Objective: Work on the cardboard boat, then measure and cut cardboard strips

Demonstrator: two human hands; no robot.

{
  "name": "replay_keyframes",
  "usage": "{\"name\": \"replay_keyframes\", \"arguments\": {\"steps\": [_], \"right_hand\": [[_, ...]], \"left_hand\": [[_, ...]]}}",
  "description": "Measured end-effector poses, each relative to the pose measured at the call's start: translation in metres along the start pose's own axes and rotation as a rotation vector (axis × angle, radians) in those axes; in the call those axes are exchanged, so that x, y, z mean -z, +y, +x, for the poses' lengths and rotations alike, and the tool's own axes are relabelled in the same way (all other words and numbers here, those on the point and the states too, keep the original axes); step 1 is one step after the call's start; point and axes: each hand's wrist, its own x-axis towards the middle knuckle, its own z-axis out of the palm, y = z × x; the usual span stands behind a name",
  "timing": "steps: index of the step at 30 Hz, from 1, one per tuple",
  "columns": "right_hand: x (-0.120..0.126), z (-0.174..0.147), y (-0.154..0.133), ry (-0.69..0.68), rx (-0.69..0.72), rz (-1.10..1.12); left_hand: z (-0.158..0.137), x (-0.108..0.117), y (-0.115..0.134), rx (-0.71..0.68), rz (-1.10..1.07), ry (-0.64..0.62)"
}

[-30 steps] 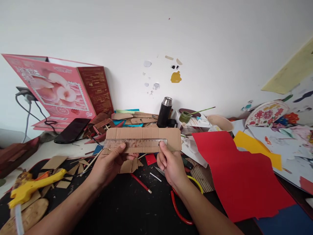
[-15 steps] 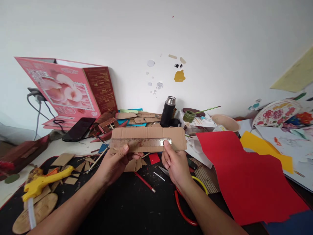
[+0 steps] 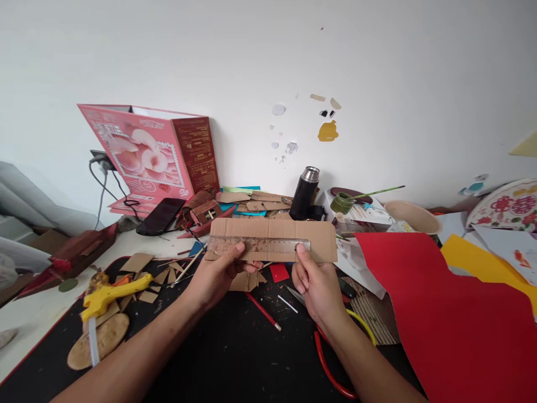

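Note:
A strip of brown cardboard (image 3: 277,228) is raised above the black mat, with a clear plastic ruler (image 3: 268,246) lying flat along its lower half. My left hand (image 3: 222,268) pinches both near the left part, thumb on the ruler and fingers behind the cardboard. At the right end of the ruler, my right hand (image 3: 316,280) grips the same pair, its thumb pressing the ruler down. Below the hands lie a red pencil (image 3: 264,312), a thin white stick (image 3: 287,304) and a small red square (image 3: 279,272). Scissors (image 3: 329,364) with red and yellow handles lie partly under my right forearm.
On the left are a yellow glue gun (image 3: 109,294), cardboard scraps (image 3: 136,262) and a phone (image 3: 161,216). A pink box (image 3: 153,157) and a black thermos (image 3: 305,193) stand by the wall. A large red sheet (image 3: 444,302) covers the right side.
The camera view has turned slightly left, so everything sits further right in the picture. Both hands keep the same hold on the cardboard and ruler.

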Motion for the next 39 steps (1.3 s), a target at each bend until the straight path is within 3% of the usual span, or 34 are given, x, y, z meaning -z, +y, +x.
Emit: {"name": "replay_keyframes", "arguments": {"steps": [29,39], "right_hand": [[0.002,0.002,-0.001,0.004,-0.007,-0.021],[0.004,0.003,0.003,-0.071,-0.037,0.026]], "left_hand": [[-0.001,-0.002,0.001,-0.012,0.028,-0.008],[0.001,-0.004,0.003,-0.046,0.05,0.033]]}}
